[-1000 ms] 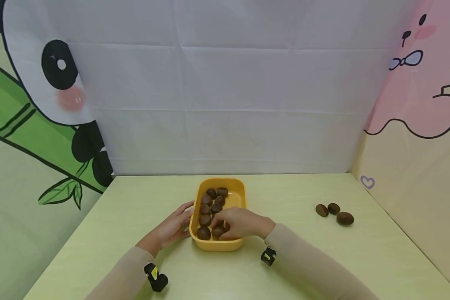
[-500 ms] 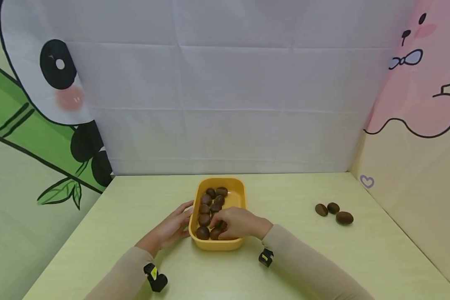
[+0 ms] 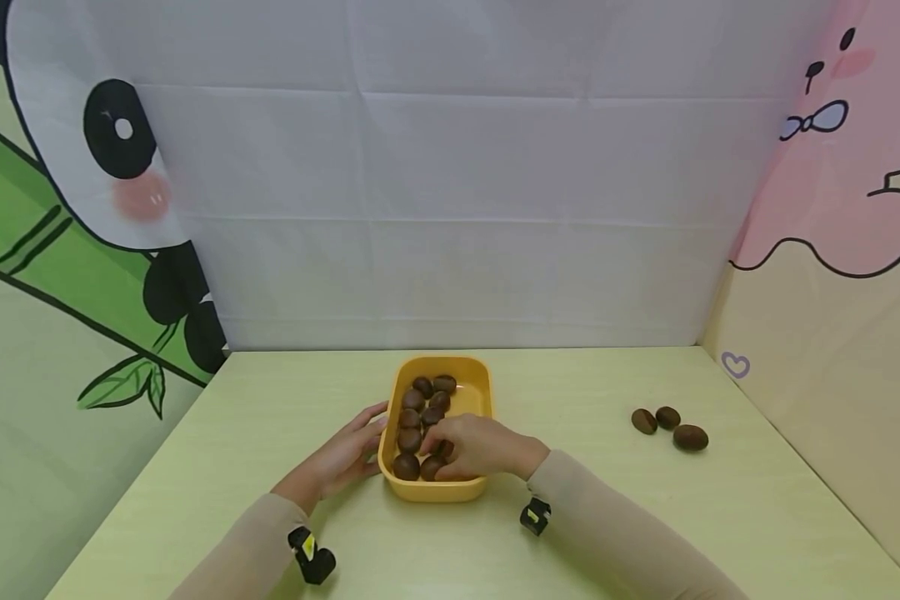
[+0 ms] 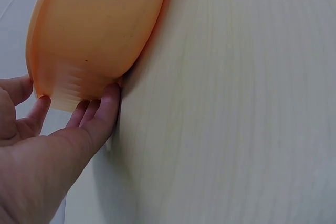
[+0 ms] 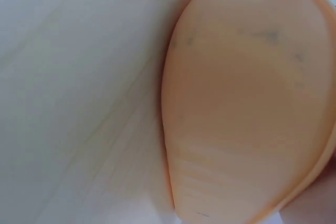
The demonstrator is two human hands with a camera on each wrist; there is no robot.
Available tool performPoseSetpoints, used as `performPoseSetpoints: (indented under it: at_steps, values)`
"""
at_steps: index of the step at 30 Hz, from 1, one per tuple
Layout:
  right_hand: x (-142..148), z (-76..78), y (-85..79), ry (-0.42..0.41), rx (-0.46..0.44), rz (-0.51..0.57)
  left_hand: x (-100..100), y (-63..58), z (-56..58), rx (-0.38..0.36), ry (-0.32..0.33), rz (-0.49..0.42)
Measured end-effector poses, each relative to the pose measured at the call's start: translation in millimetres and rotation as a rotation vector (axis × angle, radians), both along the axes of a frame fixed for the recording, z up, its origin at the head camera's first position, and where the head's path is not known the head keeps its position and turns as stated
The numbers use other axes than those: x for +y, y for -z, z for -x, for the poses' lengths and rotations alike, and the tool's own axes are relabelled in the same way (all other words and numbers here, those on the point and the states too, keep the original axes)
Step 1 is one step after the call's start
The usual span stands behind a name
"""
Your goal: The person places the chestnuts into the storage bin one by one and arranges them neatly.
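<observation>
A yellow plastic box (image 3: 474, 392) stands on the table in the head view, with brown chestnuts (image 3: 409, 440) lined up along its left half. My left hand (image 3: 348, 458) rests against the box's left wall; in the left wrist view its fingertips (image 4: 111, 92) touch the outside of the wall. My right hand (image 3: 474, 450) reaches over the right rim into the near end, fingers curled and thumb low, holding a chestnut (image 3: 444, 450) that is partly hidden. Another chestnut (image 3: 432, 467) lies just by the thumb. The right wrist view shows mostly the box's outer wall (image 5: 247, 103).
Three loose chestnuts (image 3: 667, 427) lie on the right side of the pale table (image 3: 570, 392). A white backdrop (image 3: 457, 208) rises behind the table, with printed side panels left and right. A black wrist device (image 3: 536, 516) sits on the right sleeve.
In the box, the chestnuts at my right fingertips have shifted slightly left, closer to the left row. The right hand has barely moved; the left hand and the loose chestnuts keep their places.
</observation>
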State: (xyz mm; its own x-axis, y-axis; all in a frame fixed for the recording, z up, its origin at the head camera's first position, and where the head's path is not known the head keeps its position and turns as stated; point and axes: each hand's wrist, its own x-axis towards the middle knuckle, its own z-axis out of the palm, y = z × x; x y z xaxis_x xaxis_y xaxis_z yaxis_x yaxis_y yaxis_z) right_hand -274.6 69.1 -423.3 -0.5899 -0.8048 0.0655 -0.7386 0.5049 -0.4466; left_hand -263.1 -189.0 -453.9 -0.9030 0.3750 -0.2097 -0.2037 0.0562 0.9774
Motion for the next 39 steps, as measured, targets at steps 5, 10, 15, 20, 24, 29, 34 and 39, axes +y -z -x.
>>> performPoseSetpoints:
  at_steps: [5, 10, 15, 20, 24, 29, 34, 39]
  values:
    - [6, 0.9, -4.8, -0.045, -0.011, 0.056, 0, -0.7, -0.2, 0.001, 0.012, -0.011]
    - [21, -0.7, -18.0, -0.041, -0.008, 0.112, 1, -2.2, -1.2, -0.003, 0.012, -0.009]
    - [50, 0.5, -29.2, 0.017, 0.093, 0.144, 2, -2.2, -2.1, 0.000, 0.002, 0.001]
    - [89, 1.5, -39.7, 0.105, 0.131, 0.171, 2, -1.6, -2.4, -0.004, 0.005, -0.013]
    - [128, 3.0, -40.2, 0.200, 0.111, 0.171, 2, -1.7, -1.8, -0.006, 0.004, -0.016]
    - [179, 0.9, -33.5, 0.317, 0.104, 0.158, 1, -0.2, -0.5, -0.007, 0.000, -0.018]
    - [228, -7.5, -25.4, 0.427, 0.108, 0.136, 0, 0.6, -0.4, 0.000, 0.015, -0.019]
    - [272, -15.3, -14.0, 0.520, 0.123, 0.107, 0, 1.2, 0.0, 0.000, 0.025, -0.033]
